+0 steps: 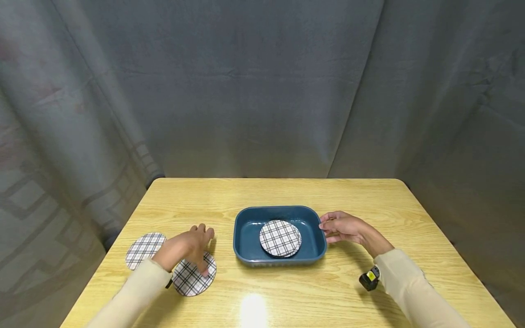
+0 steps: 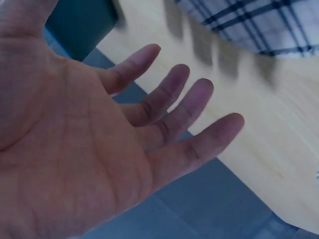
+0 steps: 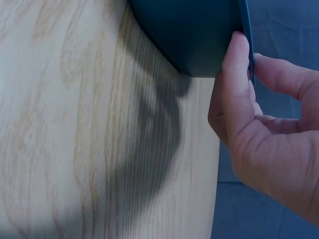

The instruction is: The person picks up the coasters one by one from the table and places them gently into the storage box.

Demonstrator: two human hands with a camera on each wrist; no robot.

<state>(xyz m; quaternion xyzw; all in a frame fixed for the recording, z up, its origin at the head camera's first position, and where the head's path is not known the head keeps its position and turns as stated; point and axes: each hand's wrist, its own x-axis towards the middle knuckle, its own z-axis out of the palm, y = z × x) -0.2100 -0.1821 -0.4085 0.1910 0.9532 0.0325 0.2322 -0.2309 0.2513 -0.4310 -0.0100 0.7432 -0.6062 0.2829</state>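
My left hand (image 1: 189, 246) hovers over a round plaid coaster (image 1: 187, 283) on the left side of the table. In the left wrist view its fingers are spread and loosely bent, with nothing held, and a plaid coaster (image 2: 254, 22) lies beyond the fingertips. A dark blue rectangular tray (image 1: 248, 237) stands mid-table. My right hand (image 1: 345, 226) pinches its right rim; the right wrist view has thumb and fingers on either side of the tray wall (image 3: 204, 40). Inside the tray lies a plaid coaster (image 1: 279, 238), overlapping another coaster (image 1: 299, 239) beneath it.
Another plaid coaster (image 1: 144, 248) lies at the far left, partly behind the left forearm. The wooden table (image 1: 361, 193) ends at a grey curtain (image 1: 254, 91) behind. A small black device (image 1: 369, 279) is strapped at the right wrist.
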